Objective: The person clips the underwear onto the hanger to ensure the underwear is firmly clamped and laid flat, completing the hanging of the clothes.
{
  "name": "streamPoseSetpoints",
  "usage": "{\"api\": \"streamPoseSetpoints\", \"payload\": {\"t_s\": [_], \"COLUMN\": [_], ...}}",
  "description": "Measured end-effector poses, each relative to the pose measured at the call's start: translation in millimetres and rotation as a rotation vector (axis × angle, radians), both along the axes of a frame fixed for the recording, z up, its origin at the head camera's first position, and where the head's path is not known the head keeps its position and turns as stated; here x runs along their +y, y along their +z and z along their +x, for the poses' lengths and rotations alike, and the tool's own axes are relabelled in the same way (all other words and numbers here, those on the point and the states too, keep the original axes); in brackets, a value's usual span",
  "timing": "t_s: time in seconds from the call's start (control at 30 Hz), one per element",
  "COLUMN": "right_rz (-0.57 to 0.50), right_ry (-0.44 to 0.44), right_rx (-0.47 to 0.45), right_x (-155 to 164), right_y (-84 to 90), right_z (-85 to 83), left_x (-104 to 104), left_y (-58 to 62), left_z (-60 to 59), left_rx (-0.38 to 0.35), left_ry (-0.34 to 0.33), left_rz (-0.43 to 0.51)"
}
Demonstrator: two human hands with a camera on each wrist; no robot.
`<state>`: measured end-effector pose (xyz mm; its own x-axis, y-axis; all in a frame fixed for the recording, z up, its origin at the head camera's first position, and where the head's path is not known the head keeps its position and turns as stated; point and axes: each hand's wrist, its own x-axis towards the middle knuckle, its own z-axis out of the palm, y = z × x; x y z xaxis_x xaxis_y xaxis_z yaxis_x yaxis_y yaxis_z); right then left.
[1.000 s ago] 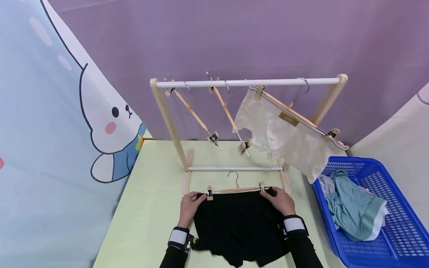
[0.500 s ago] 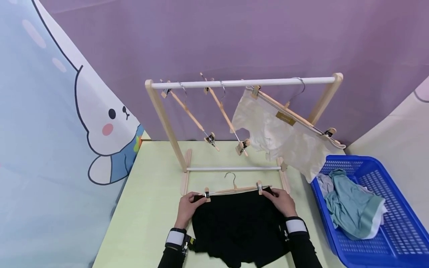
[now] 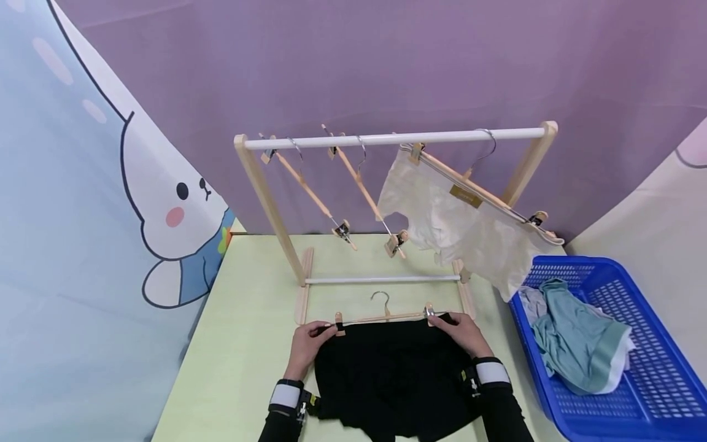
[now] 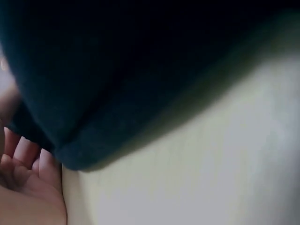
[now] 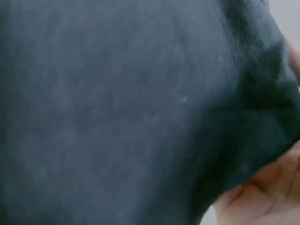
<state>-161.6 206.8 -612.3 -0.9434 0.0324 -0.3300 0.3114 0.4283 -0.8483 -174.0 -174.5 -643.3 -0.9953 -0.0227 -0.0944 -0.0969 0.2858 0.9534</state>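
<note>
Black garment (image 3: 392,374) flat on green surface (image 3: 243,356), lower centre of frame; waistband clipped to wooden hanger (image 3: 381,317); left hand (image 3: 307,344) and right hand (image 3: 464,333) each pinch a waistband corner beside a clip, apparently keeping it taut; wrist views show only dark cloth.

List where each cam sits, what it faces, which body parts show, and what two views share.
Head: above the table, looking forward and down at the rack, black garment and clip hanger; both hands and forearms show.
Left wrist: pressed close to the black garment and table; left hand at lower left.
Right wrist: filled by black fabric; right hand at lower right.
Shared: the black garment appears in all three.
</note>
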Motion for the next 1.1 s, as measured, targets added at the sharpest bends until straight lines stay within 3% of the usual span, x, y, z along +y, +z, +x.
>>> {"api": "streamPoseSetpoints", "payload": {"t_s": [0.17, 0.27, 0.6, 0.8, 0.93, 1.1], "right_rz": [0.209, 0.252, 0.147, -0.029, -0.014, -0.043], "right_ry": [0.010, 0.006, -0.024, 0.034, 0.054, 0.013], "right_rx": [0.042, 0.041, -0.008, -0.017, -0.010, -0.015], "right_x": [-2.7, -4.2, -8.9, -14.5, -13.9, -11.9], "right_y": [-1.3, -1.5, 1.5, -1.4, -5.0, -8.9], "right_z": [-2.1, -2.5, -2.2, -14.4, -20.5, -19.7], "left_x": [0.0, -0.1, -7.6, -8.8, -6.9, -5.0], "left_y": [2.5, 3.2, -1.0, -0.9, 0.3, 1.3], "left_z": [1.5, 1.9, 0.3, -0.9, -1.6, -3.4], "left_rx": [-0.034, -0.043, -0.109, -0.113, -0.115, -0.085], "left_ry": [-0.003, -0.004, -0.049, -0.056, -0.054, -0.053], "left_rz": [0.023, 0.025, 0.030, 0.040, 0.029, 0.020]}}
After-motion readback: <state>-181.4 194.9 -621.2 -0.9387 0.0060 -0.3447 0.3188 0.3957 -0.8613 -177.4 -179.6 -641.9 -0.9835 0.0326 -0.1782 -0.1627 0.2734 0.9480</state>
